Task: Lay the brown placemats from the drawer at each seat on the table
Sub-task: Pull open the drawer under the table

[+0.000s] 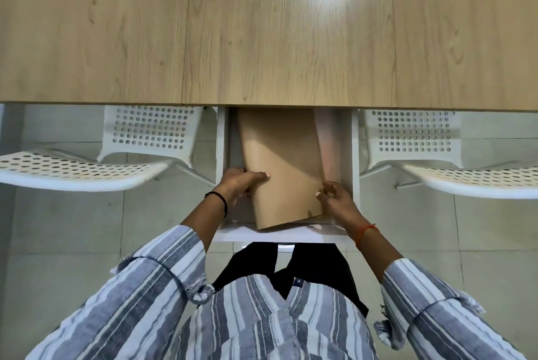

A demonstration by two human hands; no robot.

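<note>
placemats (286,167), brown and stacked, lie askew in the open white drawer (286,233) at 6 o'clock of the wooden table (262,27), their far end hidden under its edge. white perforated chairs (87,167) stand at 9 and 3 o'clock of the drawer. left hand (237,183) grips the stack's 9 o'clock edge, thumb on top, fingers curled under. right hand (337,199) pinches the 4 o'clock corner with curled fingers.
</note>
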